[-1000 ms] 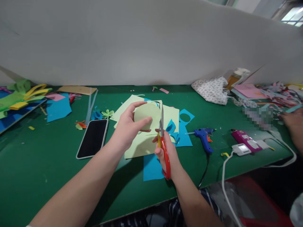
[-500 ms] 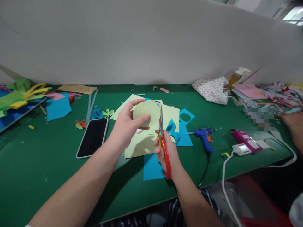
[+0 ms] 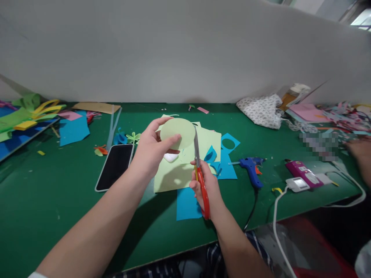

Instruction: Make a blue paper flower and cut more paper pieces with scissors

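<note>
Between the thumb and fingers of my left hand [image 3: 153, 146] is a pale green paper circle [image 3: 182, 131], held up above the table. My right hand [image 3: 207, 183] grips red-handled scissors [image 3: 204, 193], their blades pointing away from me along the circle's right edge. Whether the blades touch the paper I cannot tell. Below both hands lie pale green sheets [image 3: 165, 181], with a blue sheet [image 3: 187, 208] partly under them. Blue paper scraps [image 3: 227, 166], one with a round hole, sit just right of the scissors.
A phone [image 3: 115, 166] lies left of the sheets. To the right are a blue glue gun [image 3: 251, 170] with a cord, a magenta packet [image 3: 303, 173] and a white cable [image 3: 275, 224]. Paper strips [image 3: 43, 112] crowd the far left. Another person's hand [image 3: 359, 154] rests at the right edge.
My left hand has shifted slightly up and left with the paper circle, which now sits a little apart from the blades' middle. My right hand stays almost still with the scissors.
</note>
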The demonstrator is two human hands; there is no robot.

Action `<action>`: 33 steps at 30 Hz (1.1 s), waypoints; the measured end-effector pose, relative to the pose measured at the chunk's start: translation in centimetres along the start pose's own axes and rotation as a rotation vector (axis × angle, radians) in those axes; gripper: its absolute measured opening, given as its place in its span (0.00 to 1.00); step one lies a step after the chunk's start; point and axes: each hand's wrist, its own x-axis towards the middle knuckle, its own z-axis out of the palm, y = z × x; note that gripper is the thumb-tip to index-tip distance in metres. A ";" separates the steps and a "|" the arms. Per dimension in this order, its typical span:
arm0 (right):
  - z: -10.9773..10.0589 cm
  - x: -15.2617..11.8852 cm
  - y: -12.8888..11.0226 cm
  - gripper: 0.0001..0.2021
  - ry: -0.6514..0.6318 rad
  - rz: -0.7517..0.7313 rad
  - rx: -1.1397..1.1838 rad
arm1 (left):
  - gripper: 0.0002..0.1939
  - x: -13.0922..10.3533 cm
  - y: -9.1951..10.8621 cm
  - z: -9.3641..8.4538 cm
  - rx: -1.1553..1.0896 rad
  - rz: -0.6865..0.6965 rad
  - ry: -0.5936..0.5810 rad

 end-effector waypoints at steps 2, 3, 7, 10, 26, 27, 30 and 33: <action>0.0 0.0 0.0 0.30 -0.005 0.001 -0.005 | 0.25 0.0 -0.1 0.0 -0.010 0.011 0.026; 0.0 0.0 0.0 0.30 -0.008 0.004 -0.008 | 0.25 0.0 -0.1 0.0 -0.014 0.016 0.038; 0.3 0.0 0.1 0.30 -0.033 0.045 0.021 | 0.26 -0.3 -0.2 0.5 -0.012 0.023 0.053; 0.7 0.0 0.2 0.31 -0.030 0.095 0.094 | 0.26 -0.5 -0.1 0.9 -0.006 0.029 0.047; 0.0 -0.1 -0.5 0.34 -0.073 0.120 0.090 | 0.25 -0.8 -0.2 1.3 -0.019 -0.007 -0.013; 0.0 -0.1 -0.5 0.34 -0.077 0.109 0.077 | 0.25 -0.8 -0.2 1.3 -0.017 -0.007 -0.012; 0.0 0.0 -0.4 0.33 -0.070 0.062 0.038 | 0.25 -0.8 -0.1 1.2 -0.005 -0.003 -0.003; 0.1 0.1 -0.3 0.33 -0.044 0.041 0.016 | 0.25 -0.7 -0.1 1.1 0.004 0.010 0.007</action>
